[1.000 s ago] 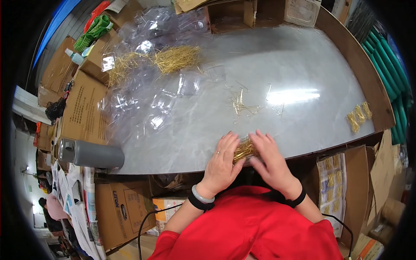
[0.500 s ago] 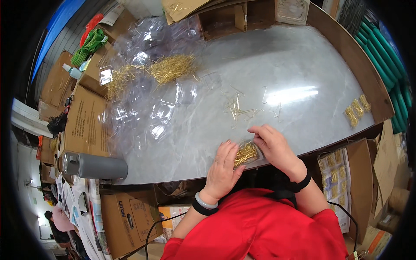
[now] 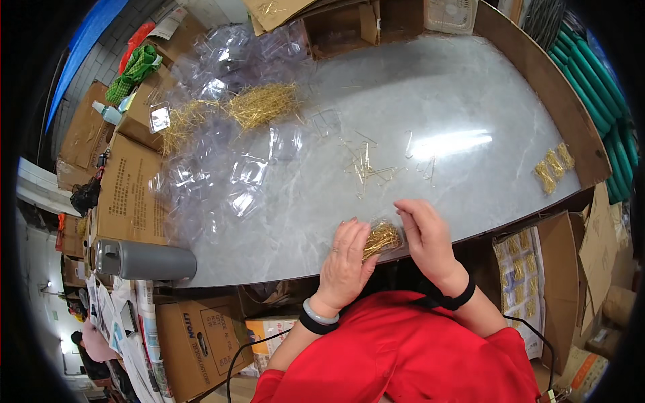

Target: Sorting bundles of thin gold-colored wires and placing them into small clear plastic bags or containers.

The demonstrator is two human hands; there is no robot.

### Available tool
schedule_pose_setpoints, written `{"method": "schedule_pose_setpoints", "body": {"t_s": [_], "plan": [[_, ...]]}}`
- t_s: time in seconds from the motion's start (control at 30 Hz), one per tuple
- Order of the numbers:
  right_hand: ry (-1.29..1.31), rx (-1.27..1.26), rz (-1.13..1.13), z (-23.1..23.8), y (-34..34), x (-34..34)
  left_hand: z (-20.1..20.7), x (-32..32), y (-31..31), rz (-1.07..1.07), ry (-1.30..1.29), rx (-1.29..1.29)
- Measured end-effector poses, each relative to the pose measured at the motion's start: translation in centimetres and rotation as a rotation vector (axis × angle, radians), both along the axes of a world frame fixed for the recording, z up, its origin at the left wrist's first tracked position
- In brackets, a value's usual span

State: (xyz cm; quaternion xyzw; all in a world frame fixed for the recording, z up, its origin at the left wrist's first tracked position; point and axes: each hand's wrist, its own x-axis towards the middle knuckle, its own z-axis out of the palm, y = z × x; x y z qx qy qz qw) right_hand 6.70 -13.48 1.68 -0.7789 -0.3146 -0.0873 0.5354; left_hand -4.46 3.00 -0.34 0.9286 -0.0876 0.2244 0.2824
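Observation:
At the table's near edge, a small clear plastic box [image 3: 401, 246] holds a bundle of gold wire hooks [image 3: 381, 239]. My left hand [image 3: 344, 258] is closed around the box's left side, thumb along the near side. Just right of the bundle, my right hand [image 3: 428, 235] is raised with its fingers stretched toward the left and apart from the thumb; nothing shows in it. Beyond both hands lie several loose gold hooks [image 3: 366, 168], scattered on the grey tabletop [image 3: 295, 221].
Clear plastic boxes [image 3: 248, 171] are heaped at the left, with a large pile of gold hooks [image 3: 263, 106] on them. A grey bottle [image 3: 151, 260] lies at the near left. Gold bundles [image 3: 555, 168] sit at the right edge. A cardboard wall [image 3: 557, 94] borders the right side.
My right hand has shifted slightly right, away from the bundle, and its fingers point more upward. My left hand stays on the box. The view has tilted a little.

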Motion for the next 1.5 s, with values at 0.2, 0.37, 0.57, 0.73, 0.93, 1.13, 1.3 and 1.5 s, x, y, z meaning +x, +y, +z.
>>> {"method": "schedule_pose_setpoints", "body": {"t_s": [0.2, 0.37, 0.57, 0.73, 0.93, 1.13, 1.3, 1.5], "plan": [[-0.381, -0.234, -0.058, -0.6, -0.7, -2.0, 0.9, 0.5, -0.1, -0.022, 0.02, 0.11], [-0.28, -0.171, -0.102, -0.1, -0.2, -1.0, 1.1, 0.6, -0.1, -0.018, 0.033, 0.109], [-0.255, -0.195, -0.063, -1.0, 0.9, -0.4, 0.4, 0.5, -0.3, 0.016, 0.016, 0.019], [-0.333, -0.287, 0.0, -0.8, 1.6, -0.1, 0.1, 0.3, -0.5, 0.051, -0.001, -0.021], [-0.112, -0.224, 0.153, 0.0, 0.7, 1.9, 0.7, 0.4, 0.1, -0.03, 0.038, 0.127], [0.066, -0.15, 0.055, 0.1, -0.9, 1.8, 1.9, 0.8, -0.6, 0.14, -0.1, 0.072], [0.141, -0.191, -0.123, 0.6, -2.3, -0.4, 1.1, -0.5, -1.7, 0.282, 0.039, -0.09], [0.103, -0.158, -0.14, -0.3, -2.2, -3.8, 0.4, 0.7, -1.8, 0.174, 0.037, -0.199]]}}
